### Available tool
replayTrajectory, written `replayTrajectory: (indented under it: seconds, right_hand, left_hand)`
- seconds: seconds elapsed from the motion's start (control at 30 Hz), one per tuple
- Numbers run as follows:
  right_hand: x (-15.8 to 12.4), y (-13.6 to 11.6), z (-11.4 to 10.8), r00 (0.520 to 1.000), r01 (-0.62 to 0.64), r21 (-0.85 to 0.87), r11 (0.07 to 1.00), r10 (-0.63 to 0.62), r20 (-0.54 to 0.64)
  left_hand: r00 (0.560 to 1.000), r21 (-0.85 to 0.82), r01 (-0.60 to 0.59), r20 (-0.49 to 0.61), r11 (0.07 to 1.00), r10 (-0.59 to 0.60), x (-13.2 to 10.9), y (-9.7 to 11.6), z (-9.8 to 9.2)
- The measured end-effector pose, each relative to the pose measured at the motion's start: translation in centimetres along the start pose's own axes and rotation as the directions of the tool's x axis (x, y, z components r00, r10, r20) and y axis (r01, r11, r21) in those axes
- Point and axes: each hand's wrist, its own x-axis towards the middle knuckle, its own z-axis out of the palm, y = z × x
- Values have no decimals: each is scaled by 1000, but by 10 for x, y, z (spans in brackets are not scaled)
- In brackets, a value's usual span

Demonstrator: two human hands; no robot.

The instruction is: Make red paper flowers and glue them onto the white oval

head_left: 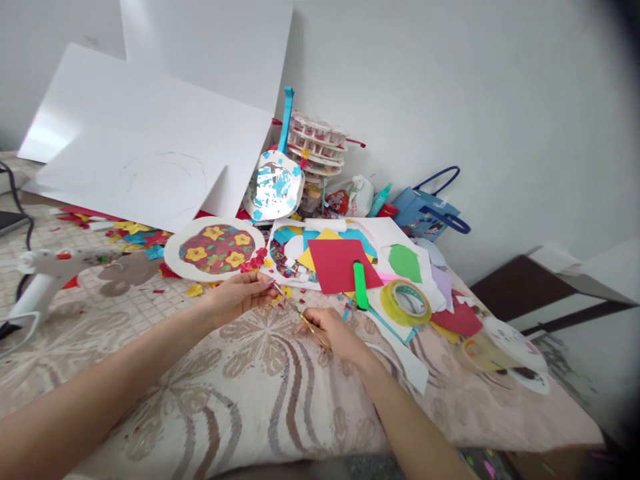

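My right hand [327,331] is closed around the gold handles of a pair of scissors [295,309], whose thin blades point up and left. The tips reach the fingers of my left hand [243,293], which are pinched together. Whatever they pinch is too small to make out. Just beyond my left hand lies an oval white-rimmed panel [173,257] decorated with yellow paper flowers. Small red paper flowers [254,261] are heaped at its right edge. Tiny red and yellow scraps [277,301] are scattered under the blades.
Right of centre lie red paper [333,257], a green cutter [360,287] and a roll of yellow tape [390,303]. At left a white glue gun [43,280] stands with its cord. Behind are white boards [100,127], a tiered craft piece [320,143] and a blue bag [423,213].
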Motion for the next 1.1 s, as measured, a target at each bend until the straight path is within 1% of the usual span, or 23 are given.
replayTrajectory:
  seconds: [0.13, 0.4, 0.6, 0.77, 0.9, 1.1]
  right_hand:
    - [1, 2, 1, 1000, 7, -28, 1000, -7, 0]
    - [2, 0, 0, 1000, 18, -106, 994, -20, -23]
    - [2, 2, 3, 997, 19, -182, 983, -32, -66]
    - [3, 4, 4, 999, 28, -195, 980, -36, -39]
    - [3, 5, 4, 998, 33, -199, 980, -42, -42]
    - [2, 4, 4, 998, 39, -217, 975, -48, -37]
  left_hand:
    - [1000, 8, -1, -22, 1000, 1, 0, 0, 3]
    - [998, 33, -45, -38, 998, 47, 1, -4, 3]
    - [997, 44, -61, -48, 997, 63, 0, -5, 3]
    - [996, 50, -81, -37, 995, 82, 2, -7, 2]
    - [996, 62, -69, -54, 996, 73, 2, -7, 2]
    - [996, 62, -74, -44, 995, 77, 1, -7, 2]
